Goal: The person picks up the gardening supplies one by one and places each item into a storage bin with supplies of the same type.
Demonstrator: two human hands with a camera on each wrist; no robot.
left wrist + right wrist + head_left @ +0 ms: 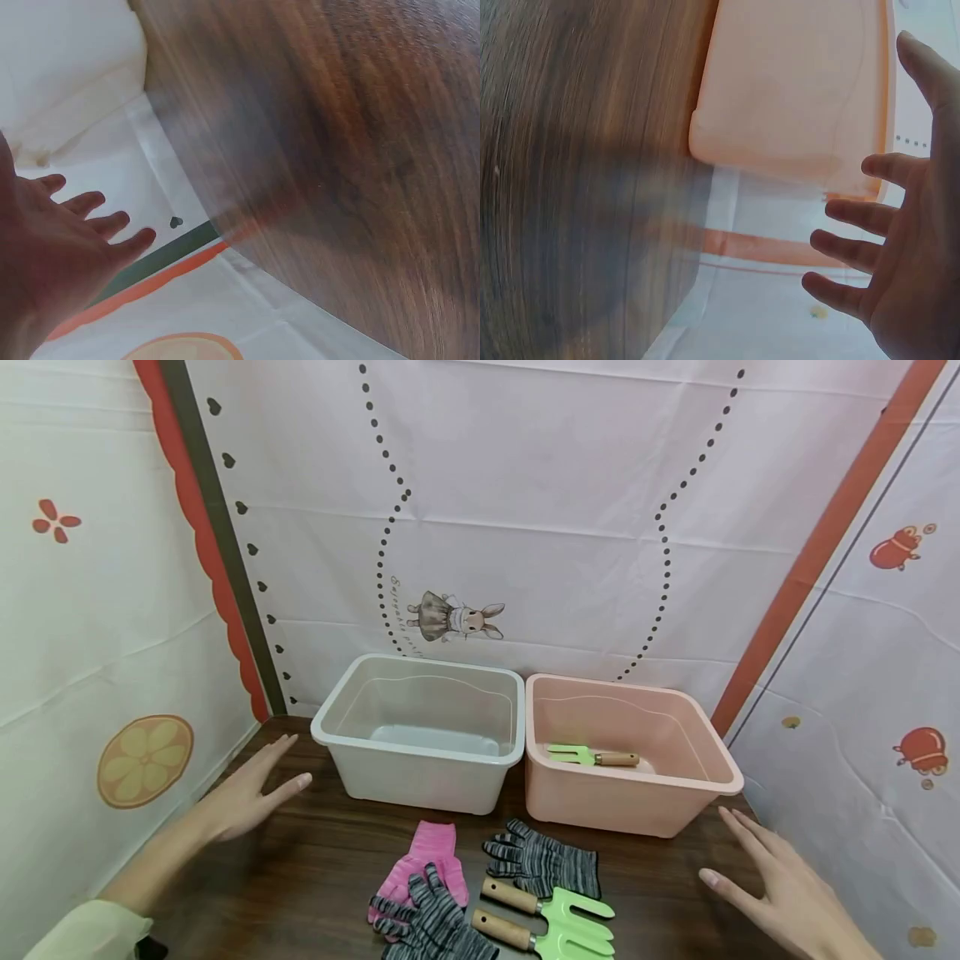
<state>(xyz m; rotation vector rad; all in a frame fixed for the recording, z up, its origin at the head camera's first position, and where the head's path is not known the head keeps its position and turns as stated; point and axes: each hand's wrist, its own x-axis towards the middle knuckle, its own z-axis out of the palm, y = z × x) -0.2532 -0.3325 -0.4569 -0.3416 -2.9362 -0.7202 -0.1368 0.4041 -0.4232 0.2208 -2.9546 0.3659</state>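
My left hand (251,795) is held left of the pale grey bin (420,783), fingers extended and holding nothing. On the other side my right hand (780,887) is spread beside the front right corner of the pink bin (600,803), also holding nothing. Inside the pink bin lies a green hand fork (576,755) with a wooden handle. In front of the bins, a dark grey striped glove (442,917) overlaps a pink glove (435,853). To their right are another grey striped glove (558,862) and two green garden hand tools with wooden handles, the upper one (513,896) partly over that glove.
The two bins stand side by side at the back of the dark wooden table (277,877). Behind them hangs a white printed cloth (540,452), and similar cloth closes off the left and right sides.
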